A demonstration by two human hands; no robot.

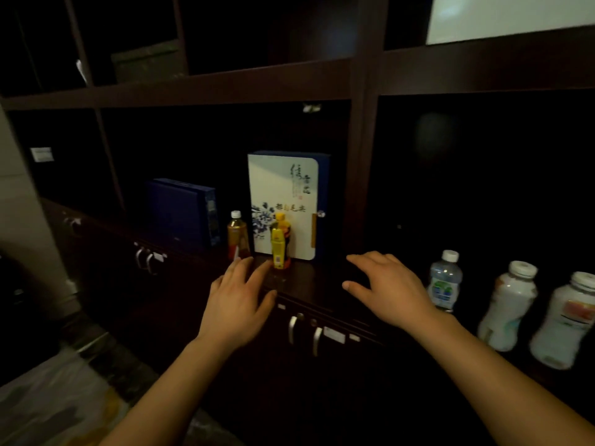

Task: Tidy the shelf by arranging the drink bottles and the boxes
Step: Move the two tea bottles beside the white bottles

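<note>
The yellow bottle (280,243) stands upright on the dark shelf ledge (306,284), directly in front of the tall white box with blue flowers (283,194), so it covers the lower part of the box's face. Just to its left stands an amber tea bottle (237,235) with a white cap, and further left a dark blue box (183,214) stands on its edge, apart from the white one. This mixed group probably is what needs sorting.

The left hand (238,300) reaches toward the foot of the yellow bottle with straight fingers and grips nothing. Whether a fingertip touches the bottle, I cannot tell. I think it prepares to take or push this bottle.

The right hand (386,291) hovers over the ledge, fingers spread and relaxed, also holding nothing, perhaps ready for the box.

To the right, in the next compartment, a water bottle (446,281) and two white bottles (508,307) stand in a row. The small bottles likely belong there. Below are cabinet door handles (304,329).
</note>
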